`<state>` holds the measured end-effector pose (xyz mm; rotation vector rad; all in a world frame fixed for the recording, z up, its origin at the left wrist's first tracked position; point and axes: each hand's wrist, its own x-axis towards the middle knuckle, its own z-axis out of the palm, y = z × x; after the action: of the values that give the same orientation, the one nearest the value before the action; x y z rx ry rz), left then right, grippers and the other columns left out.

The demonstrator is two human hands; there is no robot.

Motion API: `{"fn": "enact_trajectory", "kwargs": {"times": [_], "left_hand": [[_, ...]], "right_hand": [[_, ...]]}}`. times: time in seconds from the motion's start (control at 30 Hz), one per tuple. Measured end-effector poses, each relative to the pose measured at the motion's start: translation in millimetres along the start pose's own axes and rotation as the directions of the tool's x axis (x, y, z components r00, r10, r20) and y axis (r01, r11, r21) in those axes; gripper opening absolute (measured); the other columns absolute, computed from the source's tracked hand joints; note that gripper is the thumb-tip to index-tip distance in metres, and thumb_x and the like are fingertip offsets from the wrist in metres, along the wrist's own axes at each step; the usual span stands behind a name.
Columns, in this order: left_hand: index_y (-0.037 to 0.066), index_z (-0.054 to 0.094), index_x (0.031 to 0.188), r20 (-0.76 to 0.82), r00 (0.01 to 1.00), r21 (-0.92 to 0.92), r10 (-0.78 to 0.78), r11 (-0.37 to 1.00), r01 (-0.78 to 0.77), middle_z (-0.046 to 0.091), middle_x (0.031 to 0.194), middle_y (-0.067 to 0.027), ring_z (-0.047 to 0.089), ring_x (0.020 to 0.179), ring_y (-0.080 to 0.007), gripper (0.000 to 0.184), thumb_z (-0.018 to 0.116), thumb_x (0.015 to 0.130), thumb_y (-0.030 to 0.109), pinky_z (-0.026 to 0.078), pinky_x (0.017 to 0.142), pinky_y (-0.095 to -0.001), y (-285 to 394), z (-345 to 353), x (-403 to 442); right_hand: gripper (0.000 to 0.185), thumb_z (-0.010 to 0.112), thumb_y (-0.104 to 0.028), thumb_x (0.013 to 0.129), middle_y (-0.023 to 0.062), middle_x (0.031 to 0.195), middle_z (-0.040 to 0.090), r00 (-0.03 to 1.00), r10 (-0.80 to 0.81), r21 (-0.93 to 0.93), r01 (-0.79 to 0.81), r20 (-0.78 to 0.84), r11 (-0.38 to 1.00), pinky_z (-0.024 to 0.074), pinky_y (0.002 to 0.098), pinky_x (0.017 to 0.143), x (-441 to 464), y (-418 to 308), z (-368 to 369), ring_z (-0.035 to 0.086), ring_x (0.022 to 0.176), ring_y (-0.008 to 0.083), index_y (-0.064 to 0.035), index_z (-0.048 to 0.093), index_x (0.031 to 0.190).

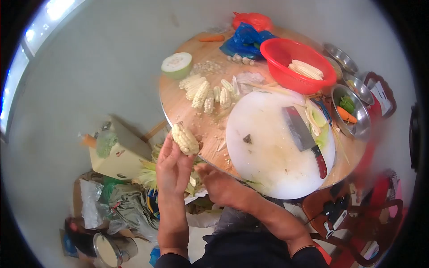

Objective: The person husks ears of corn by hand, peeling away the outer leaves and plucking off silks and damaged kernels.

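Note:
My left hand (pixel 173 161) holds up a short piece of pale corn (pixel 184 139) at the near left edge of the round wooden table (pixel 205 149). Close beside it on the right, below the table edge, my right hand (pixel 217 184) has its fingers curled in; what they hold, if anything, is hidden. Several corn pieces (pixel 201 94) lie on the table beyond. A cleaver (pixel 300 129) with a dark red handle rests flat on the round white cutting board (pixel 263 152), with a peeled corn husk (pixel 316 118) at the board's right edge.
A red basin (pixel 279 71) with peeled corn stands at the back right. Metal bowls (pixel 363 125), one with a carrot, line the right edge. A cut melon (pixel 177 64), a carrot (pixel 212 39) and a blue bag (pixel 246 42) lie farther back. Husks (pixel 149 175) sit below the table edge.

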<state>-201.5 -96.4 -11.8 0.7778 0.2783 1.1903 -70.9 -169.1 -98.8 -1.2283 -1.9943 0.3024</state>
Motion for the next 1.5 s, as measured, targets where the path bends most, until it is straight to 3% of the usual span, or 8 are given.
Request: {"fn": "enact_trajectory", "kwargs": {"times": [0.23, 0.33, 0.43, 0.63, 0.97, 1.13, 1.33, 1.5], "left_hand": [[0.0, 0.042, 0.147, 0.075, 0.993, -0.118, -0.092, 0.988, 0.1, 0.057, 0.139, -0.0228, 0.056, 0.131, -0.0404, 0.049, 0.056, 0.103, 0.015, 0.043, 0.115, -0.0556, -36, 1, -3], [0.003, 0.042, 0.148, 0.059, 0.99, -0.187, -0.13, 0.973, 0.139, 0.057, 0.139, -0.0238, 0.055, 0.132, -0.0409, 0.051, 0.058, 0.101, 0.014, 0.043, 0.115, -0.0554, -61, 22, -9], [0.004, 0.04, 0.151, 0.092, 0.974, -0.171, -0.206, 0.961, 0.219, 0.056, 0.141, -0.0227, 0.054, 0.135, -0.0388, 0.058, 0.064, 0.099, 0.013, 0.045, 0.112, -0.0493, -82, 37, -13], [0.003, 0.04, 0.152, 0.12, 0.959, -0.028, -0.257, 0.965, 0.262, 0.057, 0.139, -0.0201, 0.055, 0.133, -0.0328, 0.059, 0.065, 0.099, 0.013, 0.049, 0.108, -0.0444, -108, 45, -18], [-0.001, 0.044, 0.146, 0.2, 0.884, -0.028, -0.422, 0.9, 0.435, 0.06, 0.132, -0.0165, 0.063, 0.119, -0.0282, 0.049, 0.056, 0.105, 0.022, 0.051, 0.104, -0.0484, -115, 61, -17], [-0.002, 0.046, 0.143, 0.211, 0.871, -0.057, -0.443, 0.884, 0.463, 0.061, 0.131, -0.0153, 0.065, 0.116, -0.0284, 0.044, 0.051, 0.108, 0.023, 0.052, 0.104, -0.0492, -121, 60, -18], [-0.003, 0.047, 0.141, 0.195, 0.828, -0.128, -0.526, 0.823, 0.554, 0.063, 0.127, -0.015, 0.066, 0.115, -0.0302, 0.048, 0.052, 0.107, 0.031, 0.055, 0.103, -0.0489, -127, 54, -16], [-0.001, 0.051, 0.137, 0.177, 0.83, -0.281, -0.529, 0.781, 0.558, 0.065, 0.124, -0.0187, 0.063, 0.121, -0.0363, 0.046, 0.054, 0.106, 0.032, 0.051, 0.107, -0.0515, -128, 52, -11]], "right_hand": [[0.022, 0.06, -0.017, 0.097, 0.0215, 0.107, 0.07, 0.854, 0.521, 0.329, -0.492, 0.0, 0.806, 0.0562, 0.0437, 0.068, 14, -11, -109, 0.071, 0.085, 0.0357, 0.0006, 0.064, 0.11], [0.034, 0.069, -0.033, 0.097, 0.0165, 0.103, 0.07, 0.815, 0.52, 0.339, -0.428, -0.257, 0.838, 0.0555, 0.0397, 0.064, 4, -15, -127, 0.072, 0.079, 0.0325, -0.001, 0.062, 0.107], [0.038, 0.071, -0.041, 0.094, 0.0133, 0.096, 0.068, 0.902, 0.182, -0.105, -0.241, -0.391, 0.965, 0.0545, 0.0397, 0.059, -10, -11, -132, 0.069, 0.071, 0.0307, -0.0064, 0.058, 0.104], [0.027, 0.069, -0.023, 0.098, 0.0124, 0.077, 0.063, 0.939, 0.182, -0.318, -0.275, -0.293, 0.907, 0.0484, 0.0366, 0.054, -30, 0, -159, 0.064, 0.062, 0.0325, -0.0041, 0.055, 0.084], [0.025, 0.067, -0.023, 0.096, 0.0152, 0.077, 0.063, 0.835, 0.47, 0.053, -0.476, -0.287, 0.878, 0.0476, 0.0453, 0.057, -40, 16, -183, 0.062, 0.067, 0.0398, -0.0069, 0.055, 0.083], [0.025, 0.069, -0.021, 0.095, 0.0107, 0.071, 0.058, 0.955, 0.156, -0.394, -0.249, -0.253, 0.885, 0.0481, 0.0423, 0.053, -34, 23, -186, 0.063, 0.064, 0.0342, -0.0078, 0.054, 0.08], [0.027, 0.074, -0.012, 0.09, 0.0094, 0.064, 0.051, 0.974, -0.061, -0.333, -0.016, -0.219, 0.943, 0.0423, 0.0394, 0.048, -47, 20, -183, 0.056, 0.052, 0.0297, -0.0036, 0.055, 0.074], [0.023, 0.074, -0.009, 0.089, 0.009, 0.065, 0.054, 0.966, 0.031, -0.159, -0.074, -0.255, 0.985, 0.0438, 0.0378, 0.049, -72, 1, -177, 0.057, 0.053, 0.0289, -0.0031, 0.057, 0.075]]}}
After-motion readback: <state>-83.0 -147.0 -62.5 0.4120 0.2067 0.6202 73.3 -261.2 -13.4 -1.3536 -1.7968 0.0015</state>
